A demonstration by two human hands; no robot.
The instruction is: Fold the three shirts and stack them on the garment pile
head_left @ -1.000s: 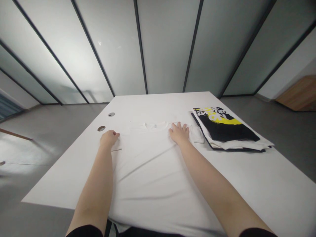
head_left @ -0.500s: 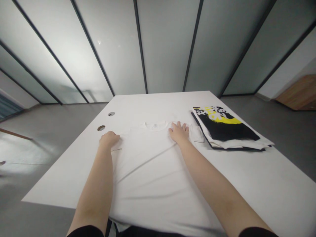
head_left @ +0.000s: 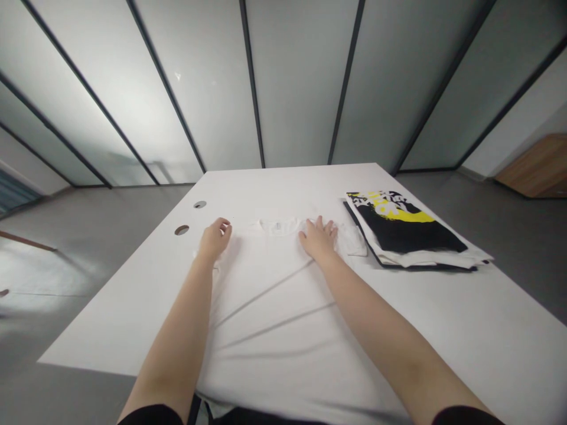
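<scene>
Room: glass partition wall point(head_left: 301, 82) beyond a white table point(head_left: 133, 295), grey floor point(head_left: 88, 248) below it. A white T-shirt point(head_left: 274, 319) lies flat on the table's near half, collar point(head_left: 279, 225) toward the far side, body running to the table's near edge. A stack of folded T-shirts point(head_left: 405, 227), top one black with yellow print, sits on the table's right side, just beside the T-shirt. The right hand point(head_left: 318, 238) is spread flat on the T-shirt beside the collar. The left hand point(head_left: 215, 241) is curled at the T-shirt's shoulder; whether it pinches fabric cannot be determined.
</scene>
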